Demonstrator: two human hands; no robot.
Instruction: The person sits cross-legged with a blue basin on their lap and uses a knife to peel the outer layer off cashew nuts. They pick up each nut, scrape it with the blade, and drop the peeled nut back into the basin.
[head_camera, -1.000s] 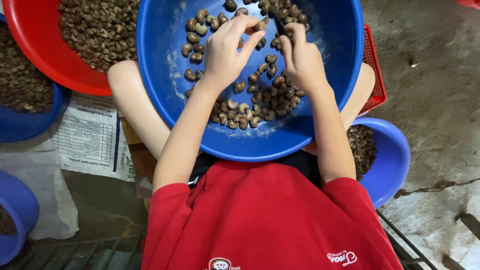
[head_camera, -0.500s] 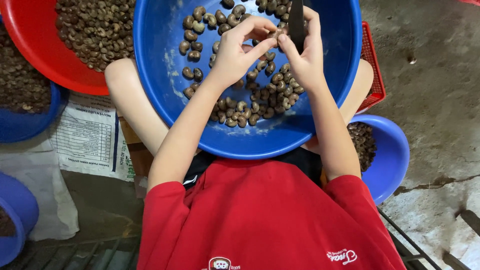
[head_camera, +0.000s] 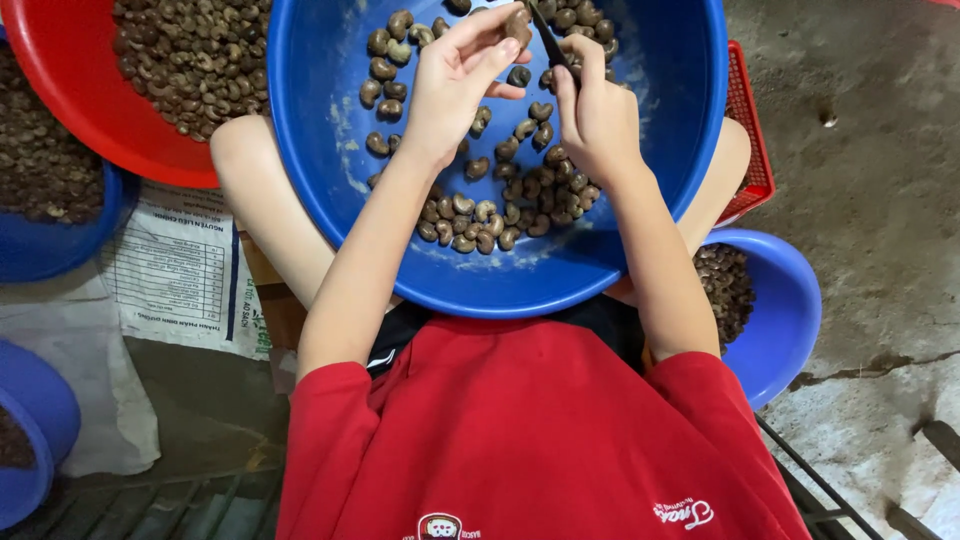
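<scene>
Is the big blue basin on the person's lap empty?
No, the blue basin holds many brown nuts, mostly piled below the hands.

The floor (head_camera: 880, 200) is rough grey concrete, cracked at the right. On it to the left lie a printed white sack (head_camera: 175, 270) and a pale sheet (head_camera: 70, 400), overlapping. A blue bowl of dark shells (head_camera: 50, 200) sits at the left edge, partly under a red basin of nuts (head_camera: 90, 110). Another blue bowl (head_camera: 30, 430) stands at the lower left, and a third blue bowl holding dark shells (head_camera: 775, 310) at the right, near a red crate (head_camera: 752, 150).
</scene>
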